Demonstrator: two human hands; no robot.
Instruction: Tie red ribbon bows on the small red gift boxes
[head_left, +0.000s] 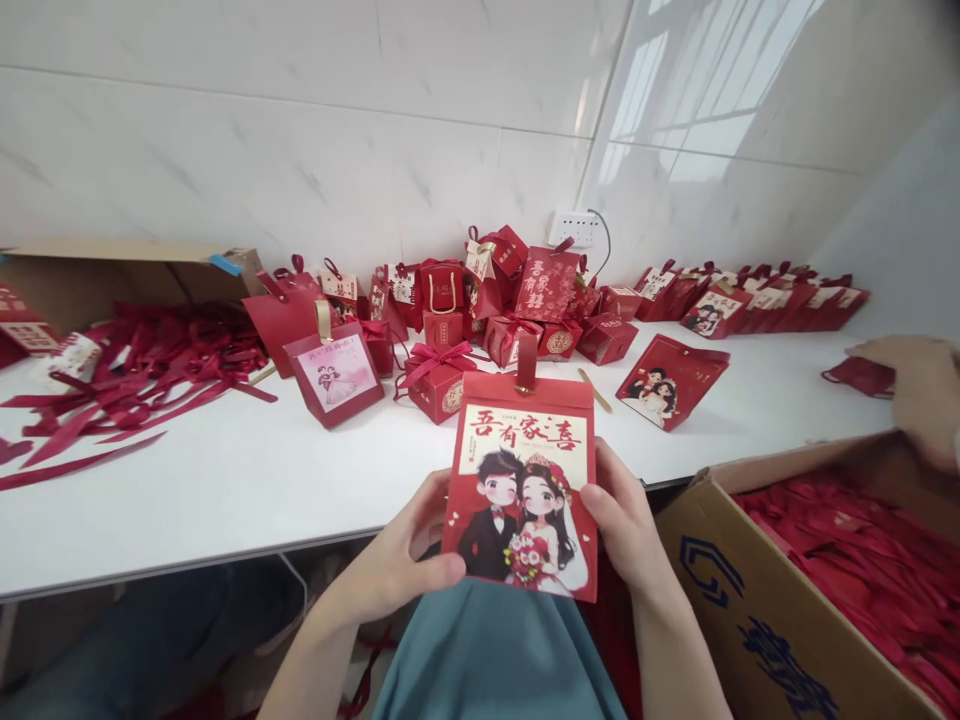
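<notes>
I hold a red gift bag [521,480] upright in front of me, just below the front edge of the white table [225,480]. It shows a cartoon bride and groom and has a red ribbon tab on top. My left hand [397,560] grips its lower left side, thumb across the front. Along its right edge my right hand [622,520] is closed, fingers curled round the side. Both hands hold the same bag.
Many red gift boxes and bags [480,300] stand along the back of the table, with a row [750,295] at the right. Loose red ribbons [142,370] lie at the left. An open cardboard box [750,600] of red items sits at my right; another person's hand [919,390] reaches over it.
</notes>
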